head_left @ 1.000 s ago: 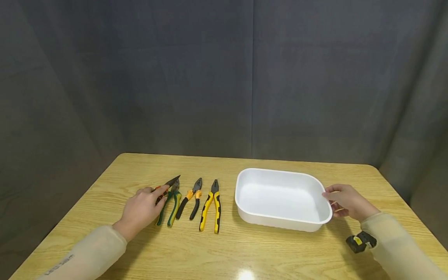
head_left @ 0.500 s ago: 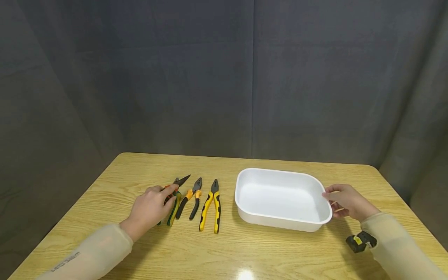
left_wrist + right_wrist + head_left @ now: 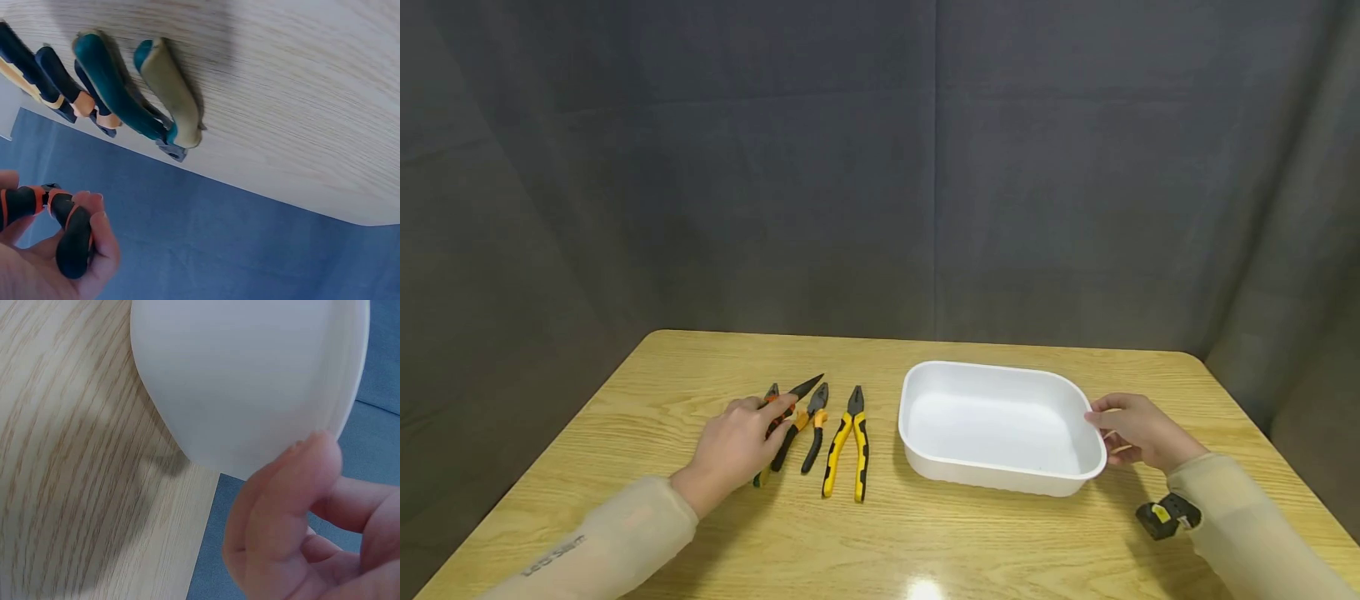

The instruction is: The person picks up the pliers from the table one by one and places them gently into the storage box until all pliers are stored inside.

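Long-nose pliers (image 3: 807,387) with black and orange handles are in my left hand (image 3: 733,446), whose fingers curl round the handles above the table. Below that hand lie green-handled pliers (image 3: 112,87), mostly covered by it in the head view. To their right rest combination pliers (image 3: 819,402) with orange and black handles, then yellow and black pliers (image 3: 861,450). At the right, my right hand (image 3: 1138,429) pinches the rim of a white rectangular tray (image 3: 1000,471) between thumb and fingers. Nothing lies inside the tray.
The wooden table (image 3: 820,550) has a far edge against a dark grey curtain (image 3: 790,183). A small black and yellow device (image 3: 1167,515) is at the right sleeve's cuff. Bare wood lies between the yellow pliers and the tray.
My left hand has moved right with the long-nose pliers, from beside the green pliers to over them, their tips now near the orange and black pair. The right hand stays at the tray.
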Demonstrator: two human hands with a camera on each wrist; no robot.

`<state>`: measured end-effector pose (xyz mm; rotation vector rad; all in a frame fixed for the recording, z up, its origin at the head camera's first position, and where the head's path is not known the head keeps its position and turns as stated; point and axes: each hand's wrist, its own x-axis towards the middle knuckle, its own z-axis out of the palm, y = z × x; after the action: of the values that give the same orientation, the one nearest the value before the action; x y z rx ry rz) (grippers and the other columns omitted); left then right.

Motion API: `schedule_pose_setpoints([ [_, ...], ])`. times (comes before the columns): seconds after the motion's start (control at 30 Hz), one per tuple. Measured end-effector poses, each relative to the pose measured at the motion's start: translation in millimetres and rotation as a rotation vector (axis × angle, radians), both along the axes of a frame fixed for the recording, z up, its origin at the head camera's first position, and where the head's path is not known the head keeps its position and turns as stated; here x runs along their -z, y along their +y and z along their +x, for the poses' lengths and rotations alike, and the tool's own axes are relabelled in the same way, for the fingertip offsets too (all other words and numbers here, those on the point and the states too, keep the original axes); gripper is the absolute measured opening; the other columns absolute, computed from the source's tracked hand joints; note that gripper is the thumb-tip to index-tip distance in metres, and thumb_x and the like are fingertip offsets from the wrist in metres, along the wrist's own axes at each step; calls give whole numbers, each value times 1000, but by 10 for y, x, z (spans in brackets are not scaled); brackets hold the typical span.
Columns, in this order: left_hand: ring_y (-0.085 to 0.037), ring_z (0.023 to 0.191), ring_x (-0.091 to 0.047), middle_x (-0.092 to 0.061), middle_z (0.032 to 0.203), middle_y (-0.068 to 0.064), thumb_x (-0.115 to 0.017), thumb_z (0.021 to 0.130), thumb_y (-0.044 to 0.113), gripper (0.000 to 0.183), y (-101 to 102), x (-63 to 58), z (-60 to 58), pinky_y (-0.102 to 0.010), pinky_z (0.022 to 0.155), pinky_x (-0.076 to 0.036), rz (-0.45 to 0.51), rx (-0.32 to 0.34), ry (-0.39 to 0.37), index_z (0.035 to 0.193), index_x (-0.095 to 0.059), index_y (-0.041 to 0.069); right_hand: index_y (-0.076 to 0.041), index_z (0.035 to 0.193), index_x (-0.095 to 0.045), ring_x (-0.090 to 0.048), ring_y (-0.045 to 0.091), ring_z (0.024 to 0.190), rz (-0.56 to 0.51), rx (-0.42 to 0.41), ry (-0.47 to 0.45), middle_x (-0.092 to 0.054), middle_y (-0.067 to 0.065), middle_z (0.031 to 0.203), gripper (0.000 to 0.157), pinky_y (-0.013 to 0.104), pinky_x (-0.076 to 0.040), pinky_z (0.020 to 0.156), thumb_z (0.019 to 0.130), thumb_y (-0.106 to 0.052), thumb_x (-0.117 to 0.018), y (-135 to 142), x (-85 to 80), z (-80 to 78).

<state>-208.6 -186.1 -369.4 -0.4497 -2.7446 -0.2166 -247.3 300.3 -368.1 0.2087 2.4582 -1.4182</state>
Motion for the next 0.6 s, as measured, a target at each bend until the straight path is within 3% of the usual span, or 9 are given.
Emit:
schedule_pose_setpoints([
  [0.17,-30,72,-63,-67,97,-19,-68,91,22,36,68,-10,-11,-27,39,-37,-6,25,-1,126,-66,15,15,123,-43,-56,17,64,3,-1,1,-57,9,82,35,30,-53,56,101,-11,-51,7,1,-5],
  [0.4,-15,56,-48,-65,89,-14,-67,93,24,35,142,-47,-23,-24,40,-32,-5,43,-11,127,-66,16,15,123,-42,-56,17,65,2,2,-2,-57,9,82,35,30,-53,57,101,-11,-51,-2,4,-11],
  [0.6,-16,58,-48,-65,89,-13,-67,93,24,34,193,-68,-27,-24,41,-33,-12,54,-23,127,-67,17,16,123,-41,-56,17,64,3,-4,3,-57,9,82,36,30,-53,57,100,-10,-51,0,22,-3],
])
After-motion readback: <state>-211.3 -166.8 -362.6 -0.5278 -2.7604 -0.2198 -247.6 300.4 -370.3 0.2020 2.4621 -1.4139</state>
